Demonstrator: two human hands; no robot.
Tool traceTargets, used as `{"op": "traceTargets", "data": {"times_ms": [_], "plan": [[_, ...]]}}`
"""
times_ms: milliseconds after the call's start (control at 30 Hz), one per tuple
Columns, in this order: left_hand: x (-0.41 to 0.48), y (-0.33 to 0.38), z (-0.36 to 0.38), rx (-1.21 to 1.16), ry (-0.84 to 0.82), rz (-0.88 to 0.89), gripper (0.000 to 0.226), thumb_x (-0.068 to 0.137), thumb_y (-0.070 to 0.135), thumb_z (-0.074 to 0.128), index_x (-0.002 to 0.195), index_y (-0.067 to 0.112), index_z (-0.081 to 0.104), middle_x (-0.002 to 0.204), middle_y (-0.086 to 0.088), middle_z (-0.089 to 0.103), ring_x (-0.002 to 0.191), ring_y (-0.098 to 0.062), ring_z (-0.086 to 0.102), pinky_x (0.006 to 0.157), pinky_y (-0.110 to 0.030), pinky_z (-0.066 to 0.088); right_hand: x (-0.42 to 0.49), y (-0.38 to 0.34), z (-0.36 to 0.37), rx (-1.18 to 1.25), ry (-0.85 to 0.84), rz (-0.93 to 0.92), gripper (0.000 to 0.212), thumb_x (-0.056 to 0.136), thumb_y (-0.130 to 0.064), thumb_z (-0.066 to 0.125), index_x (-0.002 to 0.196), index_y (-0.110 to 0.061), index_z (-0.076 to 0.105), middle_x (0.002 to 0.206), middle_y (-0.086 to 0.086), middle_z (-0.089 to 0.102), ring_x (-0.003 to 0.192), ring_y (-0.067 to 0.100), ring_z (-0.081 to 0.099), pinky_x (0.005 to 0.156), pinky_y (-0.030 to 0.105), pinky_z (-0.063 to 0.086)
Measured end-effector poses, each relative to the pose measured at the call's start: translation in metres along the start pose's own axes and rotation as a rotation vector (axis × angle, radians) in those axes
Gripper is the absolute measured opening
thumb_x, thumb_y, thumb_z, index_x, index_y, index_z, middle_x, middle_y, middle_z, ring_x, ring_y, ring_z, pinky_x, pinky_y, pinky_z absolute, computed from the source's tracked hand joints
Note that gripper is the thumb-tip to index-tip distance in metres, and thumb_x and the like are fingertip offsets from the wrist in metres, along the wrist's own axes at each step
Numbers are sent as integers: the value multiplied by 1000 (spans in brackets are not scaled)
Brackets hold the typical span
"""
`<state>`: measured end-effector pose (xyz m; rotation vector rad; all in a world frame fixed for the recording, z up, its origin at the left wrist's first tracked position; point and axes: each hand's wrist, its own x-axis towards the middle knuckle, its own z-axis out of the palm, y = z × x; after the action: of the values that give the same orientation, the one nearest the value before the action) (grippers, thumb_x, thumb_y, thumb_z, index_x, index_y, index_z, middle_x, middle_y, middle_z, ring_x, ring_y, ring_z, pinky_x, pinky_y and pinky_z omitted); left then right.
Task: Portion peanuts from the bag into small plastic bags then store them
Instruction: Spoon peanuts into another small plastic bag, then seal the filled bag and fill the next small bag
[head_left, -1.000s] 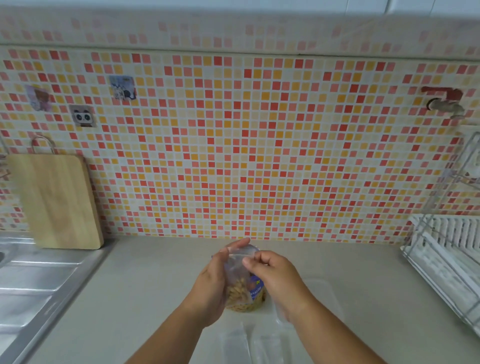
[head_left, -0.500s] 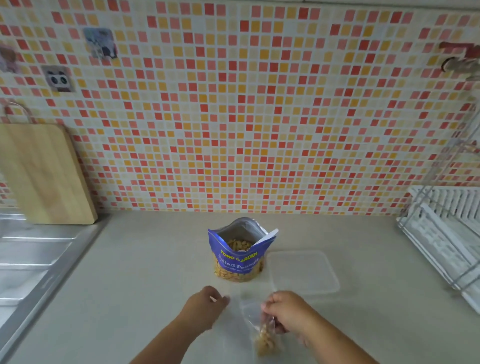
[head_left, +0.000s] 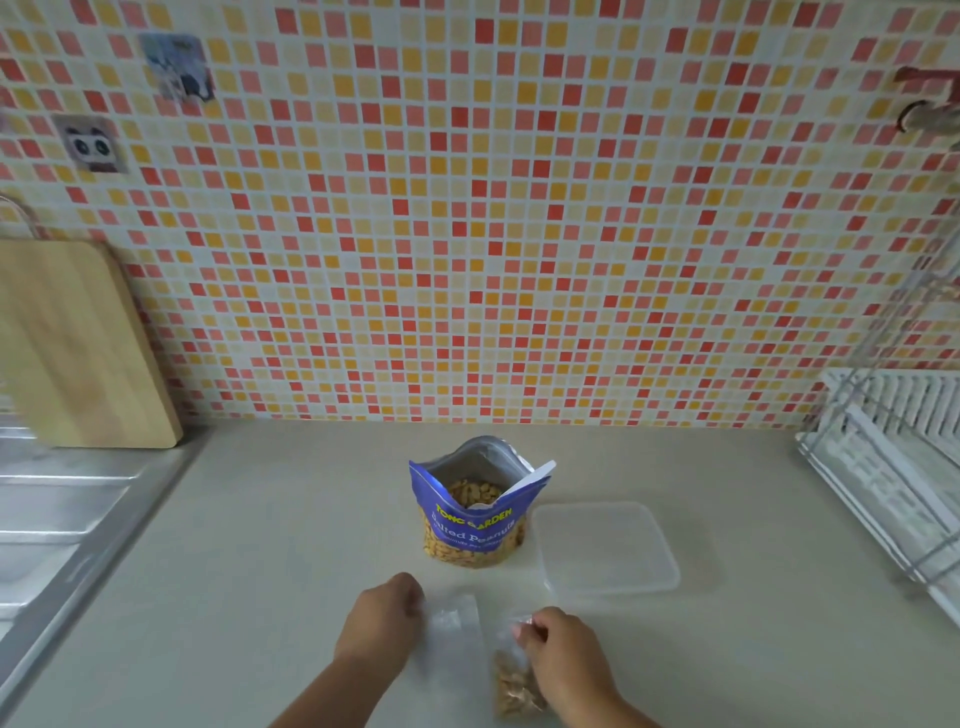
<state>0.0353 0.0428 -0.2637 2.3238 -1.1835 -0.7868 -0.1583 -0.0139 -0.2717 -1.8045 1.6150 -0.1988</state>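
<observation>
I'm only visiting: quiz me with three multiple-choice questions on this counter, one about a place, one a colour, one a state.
1. The clear plastic container lies on which side of the peanut bag? A) left B) right C) behind
2. The peanut bag is mostly: A) green B) red C) blue
3. The small bag that the right hand pinches: A) is empty B) holds peanuts C) holds rice
Answers: 1B, it sits toward the dish rack; 2C, blue front, yellow lettering; 3B, tan nuts show through.
</observation>
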Motion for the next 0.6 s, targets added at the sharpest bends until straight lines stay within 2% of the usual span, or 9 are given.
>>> {"op": "traceTargets", "data": {"times_ms": [100, 167, 200, 267, 333, 400, 500, 533, 600], "plan": [[1, -6, -10, 20, -10, 42, 31, 79, 16, 57, 58, 37, 50, 79, 4, 68, 77, -15, 64, 69, -22, 48, -8, -4, -5, -3, 31, -6, 24, 87, -47, 56, 98, -26, 57, 115, 1, 64, 109, 18, 60, 85, 24, 44], [-2, -4, -22, 21, -22, 107, 27, 78, 23, 61, 56, 38, 56, 71, 16, 66, 72, -1, 61, 68, -17, 46, -15, -11, -8, -89, 75, -71, 29, 87, -49, 54, 105, -26, 52, 116, -3, 58, 110, 16, 58, 85, 26, 43], [-4, 0, -29, 7, -40, 154, 25, 77, 24, 63, 57, 38, 59, 68, 25, 65, 69, 4, 59, 66, -13, 44, -18, -16, -10, -96, 89, -122, 33, 87, -49, 54, 111, -27, 51, 111, -6, 56, 106, 13, 58, 83, 25, 42], [-8, 12, -42, -72, -110, 221, 19, 76, 23, 69, 61, 33, 66, 67, 34, 63, 67, 9, 57, 65, -8, 41, -26, -32, -14, 48, 66, -234, 30, 84, -46, 61, 110, -33, 55, 89, -9, 52, 80, 2, 55, 74, 16, 39], [-12, 25, -52, -214, -160, 236, 11, 75, 21, 74, 66, 29, 72, 73, 22, 70, 64, 5, 57, 70, -13, 45, -30, -49, -18, 265, 15, -311, 15, 81, -37, 67, 91, -45, 60, 69, -8, 48, 64, 3, 50, 64, 9, 37], [-18, 37, -60, -342, -195, 224, 10, 75, 21, 75, 74, 31, 75, 76, 11, 73, 69, -2, 59, 74, -20, 49, -28, -58, -24, 409, 25, -344, 24, 83, -28, 68, 70, -48, 61, 63, -13, 55, 60, -1, 50, 60, 10, 38], [-30, 49, -64, -486, -278, 225, 15, 79, 16, 73, 78, 30, 77, 74, 10, 73, 69, 3, 61, 67, -11, 49, -29, -66, -38, 511, 15, -357, 31, 86, -21, 66, 69, -46, 61, 61, -21, 58, 57, -2, 48, 57, 10, 38], [-35, 53, -64, -505, -260, 227, 16, 79, 15, 74, 73, 30, 76, 68, 10, 70, 64, 2, 59, 63, -10, 46, -30, -68, -42, 537, 13, -365, 29, 86, -20, 66, 68, -43, 63, 60, -19, 57, 56, -1, 47, 57, 10, 38], [-38, 56, -63, -451, -98, 256, 24, 75, 19, 77, 54, 24, 66, 55, 9, 57, 54, -4, 47, 57, -19, 38, -33, -72, -50, 612, 25, -373, 20, 85, -18, 68, 71, -33, 67, 63, -14, 59, 58, -2, 49, 61, 10, 42]]}}
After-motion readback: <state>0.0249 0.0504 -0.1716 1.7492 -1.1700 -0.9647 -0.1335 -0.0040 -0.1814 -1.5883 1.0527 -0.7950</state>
